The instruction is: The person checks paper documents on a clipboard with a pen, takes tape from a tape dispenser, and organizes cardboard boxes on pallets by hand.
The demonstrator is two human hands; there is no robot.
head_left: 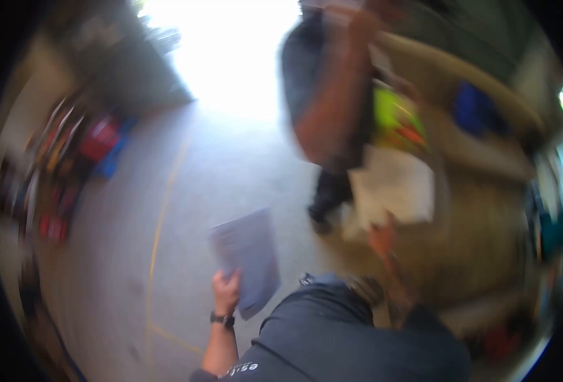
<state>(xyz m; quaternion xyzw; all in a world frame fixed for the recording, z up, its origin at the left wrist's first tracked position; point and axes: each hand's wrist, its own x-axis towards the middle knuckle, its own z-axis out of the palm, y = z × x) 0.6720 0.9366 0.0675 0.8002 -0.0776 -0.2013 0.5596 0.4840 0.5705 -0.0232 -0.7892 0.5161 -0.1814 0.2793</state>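
Observation:
My left hand point(227, 290), with a dark watch on the wrist, is closed on the edge of a sheet of paper point(249, 254) held out over the floor. Print on the sheet is blurred. To the right, my right hand point(381, 239) reaches forward to the lower edge of a white paper point(399, 184), with fingertips overlapping that edge. Motion smears these fingers, and I cannot tell whether they grip the paper. The white paper appears over a brown wooden surface point(485, 223).
Another person in dark clothing point(303, 83) stands close ahead, one arm bent. Bright yellow-green material point(389, 114) and a blue item point(478, 111) are near the wooden surface. Red and blue items point(100, 140) line the left side. A yellow line point(160, 223) runs along the grey floor.

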